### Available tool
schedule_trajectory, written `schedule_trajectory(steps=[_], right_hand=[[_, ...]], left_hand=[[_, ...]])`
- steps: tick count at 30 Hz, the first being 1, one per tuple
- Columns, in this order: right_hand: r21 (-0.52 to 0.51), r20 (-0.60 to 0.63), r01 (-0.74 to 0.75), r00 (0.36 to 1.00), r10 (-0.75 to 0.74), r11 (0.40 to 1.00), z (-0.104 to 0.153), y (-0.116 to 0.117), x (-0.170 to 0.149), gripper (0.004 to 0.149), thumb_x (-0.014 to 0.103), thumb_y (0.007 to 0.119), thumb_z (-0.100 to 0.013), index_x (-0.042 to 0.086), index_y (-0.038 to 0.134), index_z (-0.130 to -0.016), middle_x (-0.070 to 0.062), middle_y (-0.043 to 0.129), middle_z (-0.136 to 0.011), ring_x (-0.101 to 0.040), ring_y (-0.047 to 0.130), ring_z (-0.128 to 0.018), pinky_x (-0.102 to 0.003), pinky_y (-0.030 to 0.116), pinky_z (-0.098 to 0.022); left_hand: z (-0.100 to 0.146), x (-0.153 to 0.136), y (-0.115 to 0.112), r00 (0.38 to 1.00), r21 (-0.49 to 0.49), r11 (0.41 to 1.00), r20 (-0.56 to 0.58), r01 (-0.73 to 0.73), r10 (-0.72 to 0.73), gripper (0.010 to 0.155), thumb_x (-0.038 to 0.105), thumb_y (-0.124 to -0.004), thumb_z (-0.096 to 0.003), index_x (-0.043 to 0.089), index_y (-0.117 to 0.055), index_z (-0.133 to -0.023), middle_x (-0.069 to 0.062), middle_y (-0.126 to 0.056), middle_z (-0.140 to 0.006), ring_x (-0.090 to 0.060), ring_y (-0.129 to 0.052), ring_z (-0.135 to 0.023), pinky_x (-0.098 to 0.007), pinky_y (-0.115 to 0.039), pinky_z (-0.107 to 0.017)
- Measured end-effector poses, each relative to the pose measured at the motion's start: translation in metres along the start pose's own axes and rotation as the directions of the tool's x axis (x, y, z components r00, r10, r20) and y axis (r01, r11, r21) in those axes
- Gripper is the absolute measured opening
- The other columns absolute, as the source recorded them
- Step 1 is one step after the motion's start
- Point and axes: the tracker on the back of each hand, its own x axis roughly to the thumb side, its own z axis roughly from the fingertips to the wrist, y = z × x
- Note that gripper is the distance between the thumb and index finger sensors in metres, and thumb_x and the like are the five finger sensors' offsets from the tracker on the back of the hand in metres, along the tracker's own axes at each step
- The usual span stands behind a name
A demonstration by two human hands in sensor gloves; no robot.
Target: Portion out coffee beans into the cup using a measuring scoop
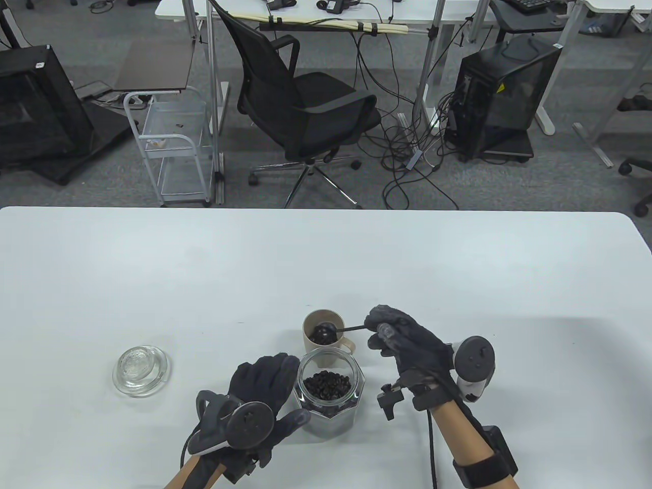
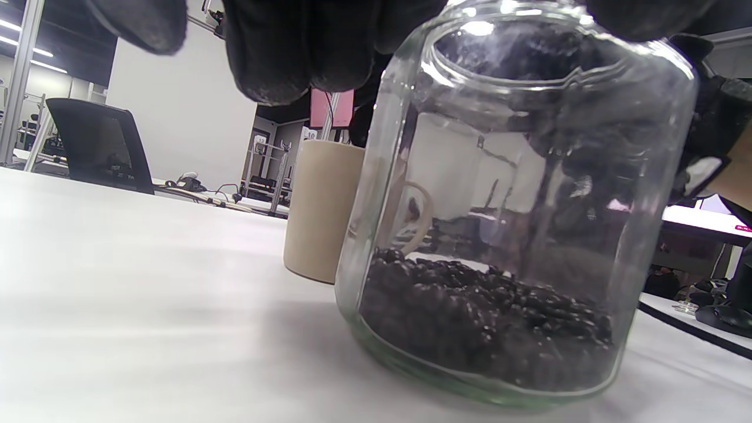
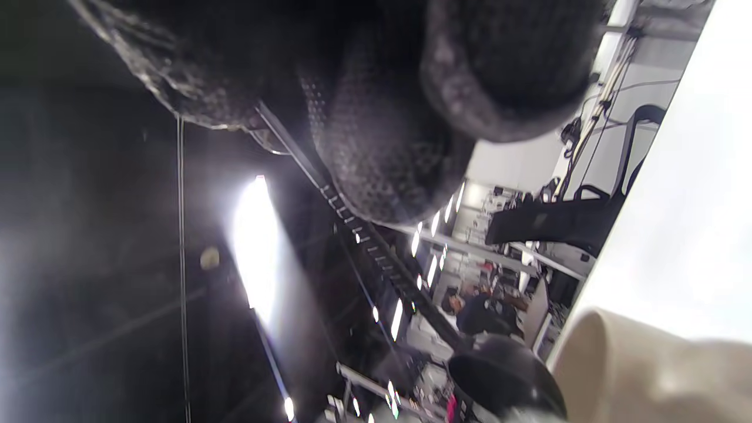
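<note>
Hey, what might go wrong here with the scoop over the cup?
The black measuring scoop, loaded with beans, sits over the beige cup; a quick tilt by the right hand might bounce beans out. The open glass jar stands close to the cup, so the left hand nudging it might knock the cup.

beige cup (image 1: 323,342) upright on surface, handle toward the right. black scoop (image 1: 326,332) bowl over cup mouth, loaded with dark beans (image 1: 322,334), handle running right. clear glass jar (image 1: 329,401) upright, lid off, just in front of cup, shallow layer of beans at its bottom.
</note>
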Motion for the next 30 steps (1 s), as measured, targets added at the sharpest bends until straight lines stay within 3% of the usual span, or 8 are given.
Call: schedule_trajectory(steps=[3, 5, 10, 14, 19, 24, 28, 30], right_hand=[[-0.154, -0.054, 0.09, 0.994, -0.099, 0.984, 0.003, -0.012, 0.002, 0.044, 0.048, 0.083, -0.05, 0.023, 0.09, -0.086, -0.011, 0.107, -0.067, -0.018, 0.106, -0.04, -0.03, 0.088, -0.025], [-0.201, -0.074, 0.163, 0.981, -0.181, 0.966, 0.002, -0.019, 0.003, 0.044, 0.049, 0.083, -0.05, 0.023, 0.091, -0.085, -0.01, 0.107, -0.066, -0.017, 0.106, -0.039, -0.029, 0.088, -0.025], [-0.177, -0.071, 0.324, 0.937, -0.341, 0.929, -0.001, -0.028, 0.009, 0.045, 0.049, 0.082, -0.052, 0.021, 0.088, -0.086, -0.006, 0.107, -0.062, -0.014, 0.105, -0.036, -0.027, 0.088, -0.024], [-0.111, -0.051, 0.306, 0.948, -0.313, 0.946, -0.001, -0.024, 0.014, 0.05, 0.047, 0.084, -0.052, 0.016, 0.083, -0.09, -0.005, 0.107, -0.056, -0.012, 0.105, -0.032, -0.026, 0.088, -0.021], [0.024, 0.019, 0.125, 0.992, -0.126, 0.992, 0.002, -0.005, 0.023, 0.048, 0.045, 0.086, -0.05, 0.017, 0.084, -0.088, -0.007, 0.108, -0.056, -0.012, 0.105, -0.028, -0.025, 0.087, -0.018], [0.158, 0.135, -0.082, 0.989, 0.061, 0.984, 0.009, 0.018, 0.034, 0.046, 0.042, 0.089, -0.047, 0.018, 0.088, -0.086, -0.011, 0.109, -0.056, -0.013, 0.105, -0.025, -0.026, 0.087, -0.017], [0.253, 0.291, -0.304, 0.929, 0.228, 0.918, 0.018, 0.038, 0.046, 0.045, 0.041, 0.091, -0.046, 0.02, 0.089, -0.086, -0.013, 0.109, -0.057, -0.014, 0.105, -0.026, -0.027, 0.087, -0.017], [0.266, 0.389, -0.44, 0.863, 0.322, 0.857, 0.022, 0.047, 0.053, 0.045, 0.041, 0.091, -0.046, 0.021, 0.089, -0.086, -0.013, 0.109, -0.059, -0.012, 0.103, -0.027, -0.027, 0.087, -0.018]], left_hand=[[0.0, 0.0, 0.0, 1.0, 0.005, 1.0, -0.002, -0.021, 0.021, 0.087, 0.074, -0.044, -0.0506, 0.019, -0.033, -0.117, -0.011, -0.049, -0.124, -0.04, -0.064, -0.11, -0.07, -0.053, -0.075], [0.0, 0.0, 0.0, 1.0, 0.01, 1.0, -0.001, -0.02, 0.02, 0.086, 0.073, -0.043, -0.0509, 0.019, -0.034, -0.117, -0.011, -0.049, -0.124, -0.04, -0.064, -0.11, -0.07, -0.053, -0.075], [-0.001, 0.001, -0.001, 1.0, 0.008, 1.0, 0.002, -0.002, 0.002, 0.087, 0.074, -0.044, -0.0511, 0.018, -0.032, -0.117, -0.011, -0.048, -0.124, -0.039, -0.064, -0.11, -0.07, -0.053, -0.075], [-0.001, 0.001, -0.001, 1.0, 0.008, 1.0, 0.0, -0.004, 0.004, 0.087, 0.074, -0.045, -0.0509, 0.019, -0.032, -0.117, -0.011, -0.048, -0.124, -0.039, -0.064, -0.11, -0.07, -0.054, -0.075], [-0.001, 0.001, -0.001, 1.0, 0.012, 1.0, 0.001, -0.003, 0.003, 0.087, 0.074, -0.045, -0.0509, 0.019, -0.033, -0.117, -0.011, -0.048, -0.124, -0.039, -0.064, -0.11, -0.07, -0.054, -0.075], [-0.001, 0.001, -0.001, 1.0, 0.01, 1.0, 0.001, -0.001, 0.001, 0.087, 0.074, -0.045, -0.0509, 0.019, -0.032, -0.117, -0.011, -0.049, -0.124, -0.039, -0.064, -0.11, -0.07, -0.054, -0.075], [-0.001, 0.001, -0.001, 1.0, 0.014, 1.0, 0.003, 0.002, -0.002, 0.087, 0.074, -0.046, -0.051, 0.018, -0.033, -0.117, -0.011, -0.049, -0.124, -0.039, -0.064, -0.11, -0.07, -0.054, -0.075], [0.0, 0.001, -0.001, 1.0, 0.016, 1.0, 0.002, 0.003, -0.003, 0.087, 0.074, -0.046, -0.051, 0.019, -0.033, -0.117, -0.011, -0.049, -0.124, -0.039, -0.064, -0.11, -0.07, -0.054, -0.075]])
